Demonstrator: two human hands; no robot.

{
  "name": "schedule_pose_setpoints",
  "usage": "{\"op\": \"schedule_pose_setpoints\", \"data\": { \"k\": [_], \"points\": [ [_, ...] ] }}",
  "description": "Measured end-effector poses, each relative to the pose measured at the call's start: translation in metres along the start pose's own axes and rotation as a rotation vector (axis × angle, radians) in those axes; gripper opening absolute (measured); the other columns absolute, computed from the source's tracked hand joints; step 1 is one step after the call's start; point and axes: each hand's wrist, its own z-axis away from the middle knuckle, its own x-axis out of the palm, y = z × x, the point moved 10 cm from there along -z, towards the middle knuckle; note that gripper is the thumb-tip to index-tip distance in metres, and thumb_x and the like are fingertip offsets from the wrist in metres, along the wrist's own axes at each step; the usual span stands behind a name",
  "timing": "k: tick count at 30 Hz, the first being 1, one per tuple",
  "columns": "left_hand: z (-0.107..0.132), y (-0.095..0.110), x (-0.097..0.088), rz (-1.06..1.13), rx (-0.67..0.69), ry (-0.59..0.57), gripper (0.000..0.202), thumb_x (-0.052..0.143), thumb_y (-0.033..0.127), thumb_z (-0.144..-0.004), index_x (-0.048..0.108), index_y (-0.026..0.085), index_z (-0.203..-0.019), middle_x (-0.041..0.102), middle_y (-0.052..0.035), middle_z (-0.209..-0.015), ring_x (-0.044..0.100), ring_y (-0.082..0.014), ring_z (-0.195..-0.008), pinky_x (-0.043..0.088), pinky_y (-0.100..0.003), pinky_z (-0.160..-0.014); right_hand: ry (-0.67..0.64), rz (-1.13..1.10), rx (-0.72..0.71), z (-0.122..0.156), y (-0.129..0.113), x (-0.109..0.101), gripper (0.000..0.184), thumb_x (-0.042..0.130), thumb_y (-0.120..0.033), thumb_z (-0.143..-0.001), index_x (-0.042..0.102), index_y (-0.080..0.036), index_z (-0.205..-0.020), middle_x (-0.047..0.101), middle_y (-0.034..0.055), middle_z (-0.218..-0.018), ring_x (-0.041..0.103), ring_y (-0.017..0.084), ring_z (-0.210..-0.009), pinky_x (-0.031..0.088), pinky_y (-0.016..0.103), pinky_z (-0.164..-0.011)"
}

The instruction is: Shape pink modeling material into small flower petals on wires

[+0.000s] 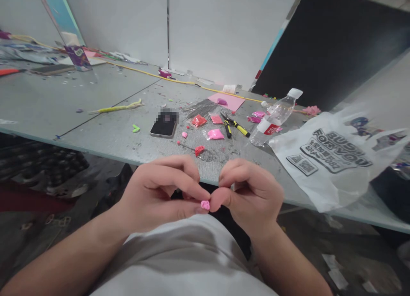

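Observation:
My left hand (163, 191) and my right hand (251, 193) meet in front of my chest, below the table's near edge. Between the fingertips of both hands sits a small pink clay piece (205, 205), pinched from either side. Both hands have curled fingers. On the grey table (105, 129) beyond lie small bags of pink clay (215, 134), an orange-red clay bag (198, 121), a red clay bit on a wire (199, 150), a bundle of thin wires (198, 108) and yellow-handled pliers (235, 126).
A phone (165, 124) lies face up mid-table. A clear water bottle (275, 116) lies tilted to the right, beside a white printed plastic bag (333, 159). A yellow-green stem (117, 109), a pink sheet (227, 100), a yellow cord (153, 74) and scraps litter the table.

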Motion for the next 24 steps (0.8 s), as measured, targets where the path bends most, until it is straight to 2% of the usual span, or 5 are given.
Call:
{"op": "schedule_pose_setpoints", "data": {
  "k": [11, 14, 16, 21, 24],
  "points": [
    [0.004, -0.007, -0.001, 0.088, -0.003, 0.015, 0.012, 0.089, 0.014, -0.085, 0.084, 0.023, -0.093, 0.06, -0.0011, -0.076, 0.059, -0.0116, -0.063, 0.054, -0.027, -0.055, -0.003, -0.115, 0.048, 0.014, 0.008, 0.007, 0.03, 0.093, -0.031, -0.084, 0.066, -0.021, -0.074, 0.065, -0.0036, -0.064, 0.058, 0.01, -0.054, 0.047, 0.024, -0.051],
    [0.004, -0.007, -0.005, 0.06, -0.004, 0.052, 0.011, 0.09, 0.018, -0.084, 0.082, 0.024, -0.09, 0.06, -0.0007, -0.077, 0.058, -0.0112, -0.064, 0.055, -0.026, -0.055, -0.023, -0.2, 0.068, 0.017, 0.009, 0.008, 0.018, 0.087, -0.029, -0.09, 0.072, -0.022, -0.085, 0.07, -0.0008, -0.073, 0.061, 0.012, -0.058, 0.052, 0.025, -0.053],
    [0.003, -0.006, -0.009, 0.02, -0.007, 0.084, 0.014, 0.091, 0.015, -0.082, 0.082, 0.024, -0.089, 0.061, -0.0008, -0.078, 0.06, -0.0117, -0.066, 0.057, -0.026, -0.057, -0.032, -0.211, 0.031, 0.017, 0.001, 0.007, 0.009, 0.082, -0.026, -0.094, 0.075, -0.021, -0.096, 0.072, 0.0021, -0.08, 0.064, 0.012, -0.062, 0.055, 0.025, -0.054],
    [0.001, 0.004, -0.014, -0.089, -0.012, 0.126, 0.018, 0.09, 0.006, -0.08, 0.081, 0.021, -0.087, 0.075, -0.0053, -0.093, 0.073, -0.0149, -0.078, 0.063, -0.025, -0.066, -0.061, -0.041, -0.143, 0.014, -0.029, 0.004, 0.021, 0.076, -0.013, -0.091, 0.077, -0.019, -0.111, 0.075, 0.0068, -0.088, 0.068, 0.015, -0.065, 0.06, 0.026, -0.053],
    [0.0, 0.013, -0.011, -0.136, 0.007, 0.112, 0.016, 0.087, 0.007, -0.083, 0.081, 0.02, -0.091, 0.081, -0.0058, -0.091, 0.077, -0.0157, -0.077, 0.064, -0.023, -0.067, -0.087, 0.057, -0.179, 0.014, -0.038, 0.006, 0.031, 0.075, -0.01, -0.089, 0.077, -0.022, -0.118, 0.079, 0.0066, -0.091, 0.068, 0.015, -0.062, 0.061, 0.027, -0.052]
  ]
}}
